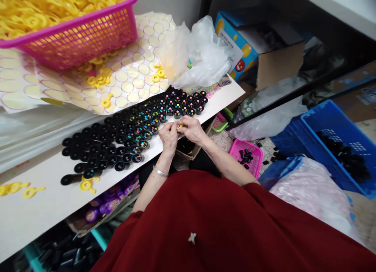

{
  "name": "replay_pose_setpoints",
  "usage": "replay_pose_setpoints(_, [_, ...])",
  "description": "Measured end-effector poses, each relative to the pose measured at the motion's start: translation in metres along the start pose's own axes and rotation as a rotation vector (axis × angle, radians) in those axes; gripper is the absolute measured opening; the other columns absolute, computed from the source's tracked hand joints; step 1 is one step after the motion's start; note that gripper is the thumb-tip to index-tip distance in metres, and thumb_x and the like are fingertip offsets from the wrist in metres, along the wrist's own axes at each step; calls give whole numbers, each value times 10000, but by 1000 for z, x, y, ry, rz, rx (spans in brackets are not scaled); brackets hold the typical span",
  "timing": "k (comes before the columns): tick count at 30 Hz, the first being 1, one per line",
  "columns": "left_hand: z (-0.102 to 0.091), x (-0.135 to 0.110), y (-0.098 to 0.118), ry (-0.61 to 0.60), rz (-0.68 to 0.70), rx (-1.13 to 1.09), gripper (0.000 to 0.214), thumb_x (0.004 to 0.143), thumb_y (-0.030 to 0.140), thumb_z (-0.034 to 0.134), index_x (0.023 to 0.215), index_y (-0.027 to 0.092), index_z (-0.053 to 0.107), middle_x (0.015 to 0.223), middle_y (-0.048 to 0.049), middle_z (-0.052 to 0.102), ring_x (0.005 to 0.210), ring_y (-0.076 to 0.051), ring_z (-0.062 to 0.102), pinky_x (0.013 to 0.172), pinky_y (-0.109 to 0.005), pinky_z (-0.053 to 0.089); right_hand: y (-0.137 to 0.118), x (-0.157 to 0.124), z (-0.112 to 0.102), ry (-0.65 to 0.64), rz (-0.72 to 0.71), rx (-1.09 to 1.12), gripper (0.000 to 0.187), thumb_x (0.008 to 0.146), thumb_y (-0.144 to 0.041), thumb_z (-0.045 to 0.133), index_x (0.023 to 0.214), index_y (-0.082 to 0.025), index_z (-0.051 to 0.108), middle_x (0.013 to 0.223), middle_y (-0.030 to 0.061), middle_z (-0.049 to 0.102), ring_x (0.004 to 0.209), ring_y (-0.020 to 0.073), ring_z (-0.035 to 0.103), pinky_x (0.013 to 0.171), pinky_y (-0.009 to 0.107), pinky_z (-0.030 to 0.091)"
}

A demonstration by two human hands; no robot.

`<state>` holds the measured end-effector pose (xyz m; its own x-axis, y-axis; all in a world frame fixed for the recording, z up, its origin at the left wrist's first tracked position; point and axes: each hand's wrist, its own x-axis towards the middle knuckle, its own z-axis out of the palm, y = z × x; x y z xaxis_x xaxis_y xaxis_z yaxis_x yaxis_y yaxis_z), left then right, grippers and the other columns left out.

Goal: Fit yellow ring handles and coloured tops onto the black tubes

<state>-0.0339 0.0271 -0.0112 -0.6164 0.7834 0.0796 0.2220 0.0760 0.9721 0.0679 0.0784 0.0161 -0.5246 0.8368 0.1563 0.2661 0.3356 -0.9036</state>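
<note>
My left hand [169, 136] and my right hand [190, 129] meet at the table's front edge. Their fingers are closed around a small yellow plastic piece [179, 126], mostly hidden, with a dark and pinkish spot on it. Just beyond them stand rows of small black cups [152, 114]. Those nearest my hands hold bright coloured beads; the cups toward the left look dark inside. One black cup [67, 179] lies on its side beside a yellow ring with a tab [87, 183].
A pink basket [88, 35] heaped with yellow ring pieces stands on sticker sheets at the back left. Crumpled clear plastic bags [202, 56] lie behind the cups. On the right are a pink tray [246, 158] of black parts, a blue crate [331, 146] and an open carton [235, 49].
</note>
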Motion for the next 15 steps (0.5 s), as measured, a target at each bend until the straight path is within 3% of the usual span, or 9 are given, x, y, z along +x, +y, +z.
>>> replay_pose_setpoints(7, [-2, -4, 8, 18, 21, 16, 248, 823, 296, 527, 653, 173, 661, 556, 16, 560, 644, -113, 547, 678, -231, 443, 1, 7, 2, 68, 294, 448, 285, 699, -429, 661, 646, -149, 667, 609, -9, 581, 580, 99, 509, 527, 214, 404])
replay_pose_setpoints(12, [-1, -6, 6, 7, 4, 14, 245, 839, 317, 528, 685, 172, 652, 630, 11, 583, 663, -106, 558, 655, -221, 450, -4, 11, 9, 46, 515, 600, 309, 647, -427, 735, 617, -145, 612, 494, -32, 519, 405, 56, 411, 346, 176, 284])
replay_pose_setpoints(15, [0, -9, 6, 7, -78, -29, 243, 838, 361, 541, 723, 173, 646, 705, 5, 607, 627, -90, 558, 572, -201, 440, -6, 11, 6, 7, 606, 649, 281, 662, -393, 742, 651, -146, 607, 474, -35, 515, 366, 59, 414, 300, 171, 277])
